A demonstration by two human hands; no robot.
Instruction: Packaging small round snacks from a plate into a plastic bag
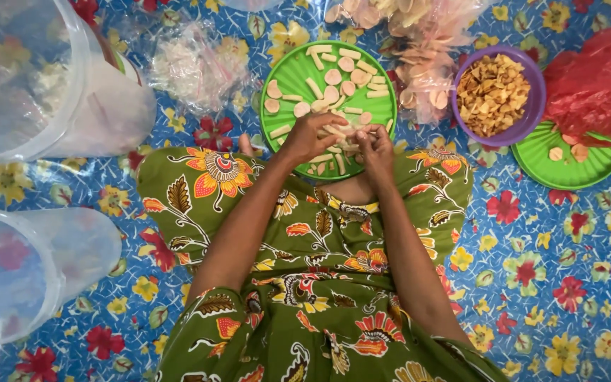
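Both hands, left hand and right hand, pinch cracker sticks over the green plate just beyond them, apparently sorting pieces

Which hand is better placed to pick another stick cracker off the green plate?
Left, probably. The left hand lies over the green plate beside loose stick crackers; the right hand sits at its near rim.

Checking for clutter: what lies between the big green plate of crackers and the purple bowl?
In the head view, a clear bag of pale pink crackers lies between the green plate and the purple bowl.
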